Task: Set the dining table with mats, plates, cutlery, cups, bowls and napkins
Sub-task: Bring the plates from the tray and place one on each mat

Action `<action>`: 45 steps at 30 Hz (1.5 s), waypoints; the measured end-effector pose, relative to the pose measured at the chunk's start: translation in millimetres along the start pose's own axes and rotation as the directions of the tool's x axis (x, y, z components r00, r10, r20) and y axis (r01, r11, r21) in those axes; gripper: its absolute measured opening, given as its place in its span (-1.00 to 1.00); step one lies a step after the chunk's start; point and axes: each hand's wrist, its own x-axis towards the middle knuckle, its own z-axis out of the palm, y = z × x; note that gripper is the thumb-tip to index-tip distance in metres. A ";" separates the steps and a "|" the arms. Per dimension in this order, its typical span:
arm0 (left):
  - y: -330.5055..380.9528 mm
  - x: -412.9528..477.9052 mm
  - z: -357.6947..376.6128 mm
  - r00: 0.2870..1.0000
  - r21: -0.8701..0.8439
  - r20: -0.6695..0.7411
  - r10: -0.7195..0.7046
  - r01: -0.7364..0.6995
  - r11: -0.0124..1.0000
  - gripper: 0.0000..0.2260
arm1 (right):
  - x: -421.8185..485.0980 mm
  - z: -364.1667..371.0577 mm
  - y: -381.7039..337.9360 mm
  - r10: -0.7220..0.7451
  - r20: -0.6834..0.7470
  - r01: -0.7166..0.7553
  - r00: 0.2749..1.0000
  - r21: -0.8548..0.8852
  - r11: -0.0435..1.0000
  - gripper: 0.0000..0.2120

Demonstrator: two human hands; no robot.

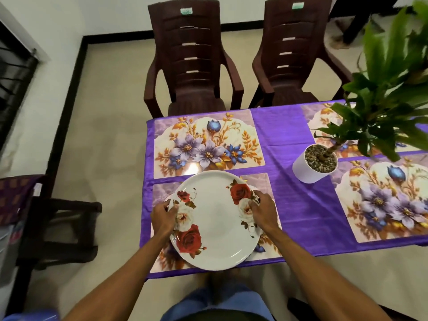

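Bench [308, 252] under purple cloth [278, 128]. White plant pot [305, 170] on cloth. Left of pot: far-left mat [203, 144], near-left mat [266, 184]. Right of pot: far-right mat [319, 117], near-right mat [382, 202].

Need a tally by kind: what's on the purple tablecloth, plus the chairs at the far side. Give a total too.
Mats: 4
Plate: 1
Potted plant: 1
Chairs: 2
Total: 8
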 end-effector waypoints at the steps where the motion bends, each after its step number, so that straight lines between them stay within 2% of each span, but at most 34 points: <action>1: -0.2 0.2 0.1 1.000 0.008 -0.004 0.008 -0.008 1.000 -0.79 | -0.5 -0.4 0.0 0.001 -0.001 -0.001 1.000 -0.007 1.000 -0.63; 6: 0.2 -0.2 0.3 1.000 0.061 0.016 0.025 -0.026 0.998 -0.77 | 2.6 -4.6 -1.5 -0.017 -0.035 0.014 0.999 -0.067 0.998 -0.65; 20: 7.5 -11.1 -1.3 1.000 0.079 0.018 -0.006 0.005 0.997 -0.77 | 3.3 -12.6 -4.3 -0.025 -0.007 0.024 1.000 -0.087 0.996 -0.68; 29: 14.9 -24.3 6.4 0.990 0.148 -0.134 -0.051 0.071 0.986 -0.77 | 4.0 -23.9 -10.1 -0.006 -0.098 -0.012 0.995 -0.185 0.983 -0.74; 45: 29.0 -26.2 -6.2 0.984 0.227 -0.175 0.013 0.028 0.973 -0.83 | 3.1 -20.3 -13.9 -0.011 -0.158 -0.021 0.987 -0.198 0.980 -0.75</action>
